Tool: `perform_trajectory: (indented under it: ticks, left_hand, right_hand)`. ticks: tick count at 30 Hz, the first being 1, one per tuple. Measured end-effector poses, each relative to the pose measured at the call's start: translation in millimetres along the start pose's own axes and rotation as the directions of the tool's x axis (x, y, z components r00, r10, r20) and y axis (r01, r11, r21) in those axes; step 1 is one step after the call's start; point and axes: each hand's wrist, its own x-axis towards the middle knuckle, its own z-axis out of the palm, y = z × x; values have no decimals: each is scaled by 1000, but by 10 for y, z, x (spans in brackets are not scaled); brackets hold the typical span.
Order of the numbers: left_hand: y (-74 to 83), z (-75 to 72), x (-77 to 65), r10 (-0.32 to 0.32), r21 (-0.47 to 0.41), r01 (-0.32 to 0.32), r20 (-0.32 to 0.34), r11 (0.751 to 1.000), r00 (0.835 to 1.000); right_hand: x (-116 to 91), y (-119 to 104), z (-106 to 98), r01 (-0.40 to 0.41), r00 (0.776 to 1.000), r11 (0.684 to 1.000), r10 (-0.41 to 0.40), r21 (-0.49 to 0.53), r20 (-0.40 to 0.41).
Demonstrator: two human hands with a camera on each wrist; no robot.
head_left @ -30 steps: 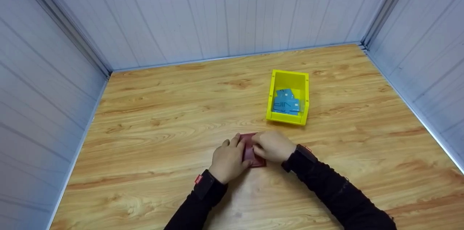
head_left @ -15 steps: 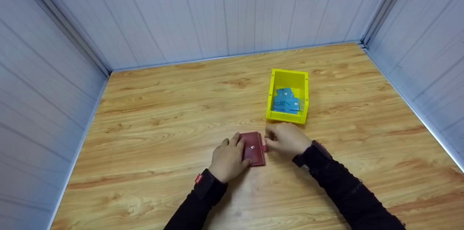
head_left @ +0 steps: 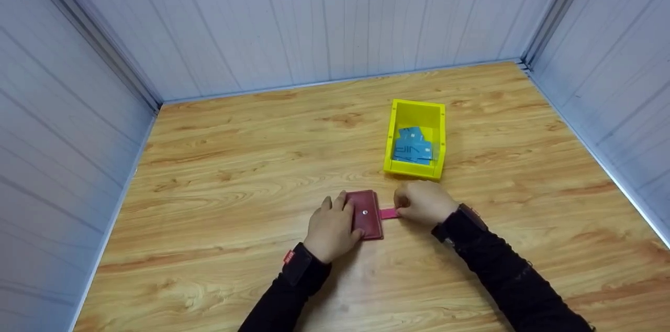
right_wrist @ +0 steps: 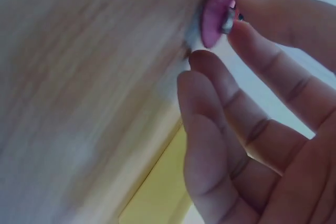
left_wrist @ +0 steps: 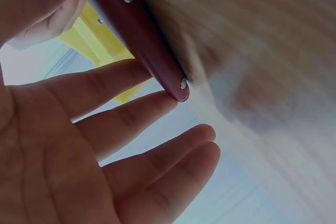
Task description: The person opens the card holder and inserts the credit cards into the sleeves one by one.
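Note:
A dark red snap wallet (head_left: 370, 224) lies folded on the wooden table, a silver stud showing on its cover. My left hand (head_left: 331, 230) rests on the wallet's left side with thumb and fingers spread. In the left wrist view those fingers are nearly straight, touching the rounded spine (left_wrist: 131, 30). From the wallet's right edge a pink strap (head_left: 389, 213) sticks out. My right hand (head_left: 426, 201) pinches the strap's end between thumb and index finger. A metal snap (right_wrist: 227, 22) on the strap shows beside these fingertips in the right wrist view.
Beyond my right hand stands a yellow bin (head_left: 388, 148) with several blue cards (head_left: 413, 150) in it. White panel walls (head_left: 335, 18) border the wooden table (head_left: 235, 164) at the back and both sides.
My right hand has moved off the wallet's cover to the right, drawing the pink strap out past the edge and uncovering the silver stud. My left hand has stayed on the wallet.

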Motion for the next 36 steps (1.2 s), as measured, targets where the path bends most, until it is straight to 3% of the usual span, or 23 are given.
perform_trajectory:
  ticks: [8,12,16,19,27,32,36]
  left_hand:
    - [24,-10,6,19,44,-18,-13,999,1000]
    - [59,9,12,126,56,-125,-18,991,992]
    - [129,51,37,250,62,-249,-4,966,968]
    - [189,84,77,301,112,-297,-12,948,954]
    - [266,107,139,324,207,-312,-28,927,946]
    - [248,69,107,344,233,-316,-94,920,934]
    - [219,-31,38,339,204,-308,-144,929,930]
  right_hand:
    - [28,1,33,-36,998,999,35,20,44]
    - [28,27,59,-36,998,999,35,37,45]
    - [21,46,66,-23,999,998,20,67,43]
    - [18,45,60,-7,999,996,4,86,43]
    - [21,56,63,13,999,997,-16,82,33]
    - [12,56,66,24,999,997,-26,77,21]
    - [9,49,73,23,1000,997,-24,79,19]
